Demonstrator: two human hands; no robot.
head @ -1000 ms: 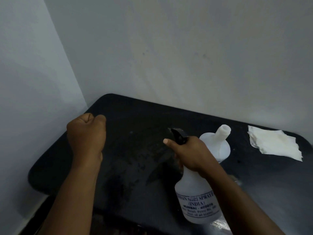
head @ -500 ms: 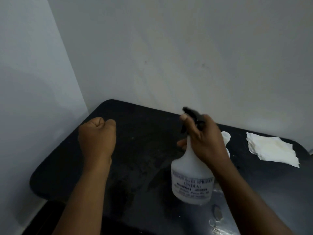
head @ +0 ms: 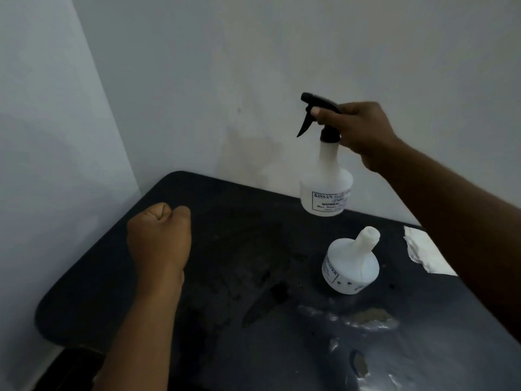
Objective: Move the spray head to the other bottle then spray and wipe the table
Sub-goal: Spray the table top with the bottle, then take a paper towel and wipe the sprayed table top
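Note:
My right hand (head: 358, 131) grips the black spray head (head: 315, 108) that is fitted on a white labelled bottle (head: 325, 182), and the bottle hangs in the air above the back of the black table (head: 118, 277). The nozzle points left. A second white bottle (head: 351, 263) with an uncapped neck stands on the table below it. My left hand (head: 159, 238) is a closed fist over the table's left side, holding nothing. A white cloth (head: 423, 249) lies at the right, partly hidden by my right forearm.
Wet patches and shiny streaks (head: 361, 320) mark the table's middle and front right. White walls meet in a corner right behind the table and at its left. The table's rounded left edge drops to a dark floor.
My right hand has lifted the bottle with the spray head off the table, up and toward the back wall. The left fist has stayed over the left side.

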